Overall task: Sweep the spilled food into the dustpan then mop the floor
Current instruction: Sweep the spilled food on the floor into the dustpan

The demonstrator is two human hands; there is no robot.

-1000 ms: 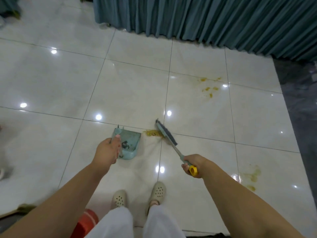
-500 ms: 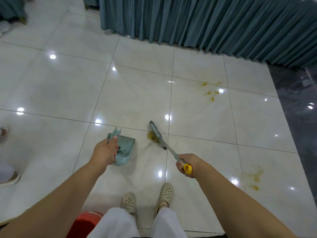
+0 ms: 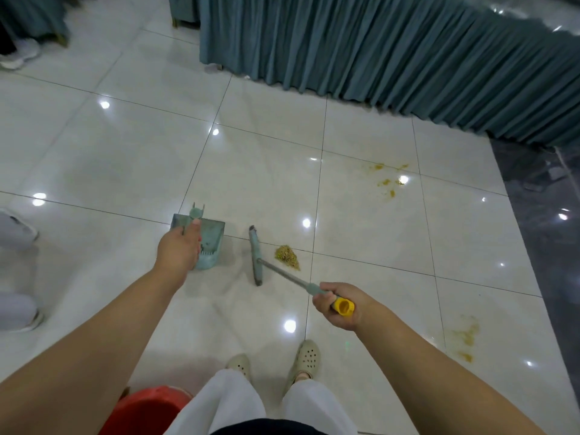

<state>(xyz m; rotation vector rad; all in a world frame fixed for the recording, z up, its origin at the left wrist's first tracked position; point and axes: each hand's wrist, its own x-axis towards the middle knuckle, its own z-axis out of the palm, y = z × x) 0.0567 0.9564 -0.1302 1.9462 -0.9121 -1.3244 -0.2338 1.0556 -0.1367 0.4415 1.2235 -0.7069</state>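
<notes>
My left hand grips the upright handle of a teal dustpan that rests on the white tiled floor. My right hand is closed around the yellow-capped end of a broom handle; the teal broom head lies on the floor between the dustpan and a small pile of yellow-brown spilled food. The pile sits just right of the broom head, apart from the dustpan. More yellow food spots lie farther back right, and a smeared stain marks the tile near my right arm.
A teal pleated curtain runs along the back. A red bucket stands by my left leg. Another person's white shoes are at the left edge. Dark grey flooring begins at the right. My feet in beige clogs stand below the broom.
The broom head has come off the food pile and now lies left of it, between pile and dustpan. The view shifted, and dustpan and hands sit further left.
</notes>
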